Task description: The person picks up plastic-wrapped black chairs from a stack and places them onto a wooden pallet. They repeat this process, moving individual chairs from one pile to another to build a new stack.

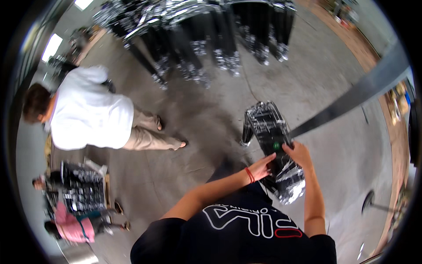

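In front of my body stands a long black part (267, 124) wrapped in shiny transparent plastic film. It leans toward me and seems to have a leg on its far left side. A small round green spot, like a sticker, (276, 145) shows on its upper face. My left hand (261, 167), with a red cord on the wrist, grips the left edge, its thumb just below the green spot. Opposite it, my right hand (300, 155) holds the right edge, thumb lying on top beside the spot. The fingers beneath the part are hidden.
Many film-wrapped black parts (184, 39) stand in a row ahead. A grey metal post (351, 97) rises close on the right. A person in white (94, 108) stands at left; another in pink (74, 226) is beside a stack of wrapped parts (83, 187).
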Available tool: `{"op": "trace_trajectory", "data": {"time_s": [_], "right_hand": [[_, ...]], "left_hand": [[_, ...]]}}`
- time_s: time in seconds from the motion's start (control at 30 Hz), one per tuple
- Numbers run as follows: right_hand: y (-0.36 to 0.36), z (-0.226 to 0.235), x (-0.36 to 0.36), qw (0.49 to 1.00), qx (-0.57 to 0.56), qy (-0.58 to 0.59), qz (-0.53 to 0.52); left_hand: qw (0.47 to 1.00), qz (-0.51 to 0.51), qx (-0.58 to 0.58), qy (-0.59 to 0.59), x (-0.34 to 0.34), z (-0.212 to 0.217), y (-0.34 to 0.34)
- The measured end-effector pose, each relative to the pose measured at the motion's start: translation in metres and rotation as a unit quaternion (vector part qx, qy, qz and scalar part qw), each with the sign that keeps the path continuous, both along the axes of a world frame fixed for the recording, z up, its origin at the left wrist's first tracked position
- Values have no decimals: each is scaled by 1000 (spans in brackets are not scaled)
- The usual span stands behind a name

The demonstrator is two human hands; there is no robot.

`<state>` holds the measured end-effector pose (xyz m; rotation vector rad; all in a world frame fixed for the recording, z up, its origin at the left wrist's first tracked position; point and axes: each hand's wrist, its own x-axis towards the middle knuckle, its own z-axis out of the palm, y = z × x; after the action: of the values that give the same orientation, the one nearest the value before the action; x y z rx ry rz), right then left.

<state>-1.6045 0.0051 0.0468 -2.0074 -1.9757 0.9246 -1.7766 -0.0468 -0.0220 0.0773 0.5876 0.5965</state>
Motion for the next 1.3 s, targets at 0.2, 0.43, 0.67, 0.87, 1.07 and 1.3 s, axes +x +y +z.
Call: {"op": "trace_trajectory", "data": {"time_s": [0.2, 0.43, 0.67, 0.87, 1.07, 1.3], "right_hand": [[-23, -51, -7, 952, -205, 225, 18], [-64, -22, -97, 966, -160, 202, -34], [-102, 3, -223, 983, -109, 146, 35], [-121, 43, -377, 980, -131, 8, 152], [-163, 78, -527, 930, -88, -70, 350], [-205, 64, -725, 813, -85, -12, 576]], "left_hand": [[988, 117, -85, -58, -27, 18, -26], [968, 197, -147, -59, -71, 5, -66], [942, 250, -103, -200, -184, 10, -125], [906, 329, -79, -256, -310, 29, -184], [870, 412, 6, -269, -408, 41, -253], [824, 532, 39, -190, -544, 45, -326]]}}
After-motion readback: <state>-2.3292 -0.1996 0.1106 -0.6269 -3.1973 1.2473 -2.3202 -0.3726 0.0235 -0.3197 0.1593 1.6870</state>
